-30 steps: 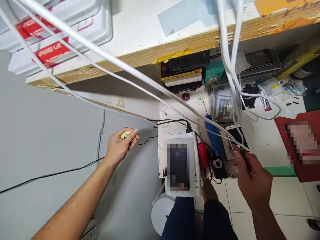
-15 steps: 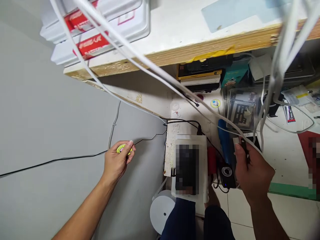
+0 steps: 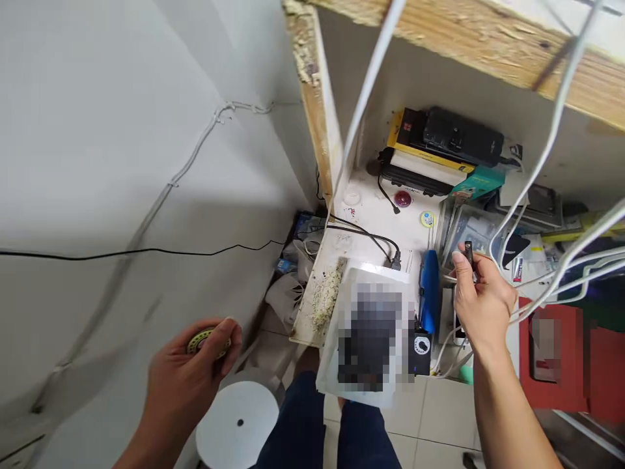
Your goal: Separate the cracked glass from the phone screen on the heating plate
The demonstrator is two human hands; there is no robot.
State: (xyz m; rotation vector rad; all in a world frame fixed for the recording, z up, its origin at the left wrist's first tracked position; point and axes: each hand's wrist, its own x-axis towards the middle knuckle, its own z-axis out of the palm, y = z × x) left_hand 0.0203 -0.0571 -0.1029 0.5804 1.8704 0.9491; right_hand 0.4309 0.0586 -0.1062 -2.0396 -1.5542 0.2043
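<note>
At the lower left, my left hand (image 3: 190,371) is closed around a small yellow disc (image 3: 209,343) with dark marks around its rim, the thumb pressed on its face. My left hand is in front of the grey wall, apart from the shelf. On the right, my right hand (image 3: 483,299) grips a short, slim dark object (image 3: 469,253); its tip sticks up past the thumb and the rest is hidden in the fingers. White cables (image 3: 547,293) run beside and behind my right hand. Below and to its left lies a blue tool-like object (image 3: 428,293).
A white tray (image 3: 327,384) with blurred-out content is above my legs. Wooden shelf edges (image 3: 439,39) frame the top. Stacked boxes (image 3: 430,163) stand at the back. A white round-topped object (image 3: 237,423) is low on the left, a red mat (image 3: 556,391) on the right.
The view has turned and shifted, so the shelf edge is higher and further right. My left hand appears lower and further left with the disc. My right hand still grips the dark object.
</note>
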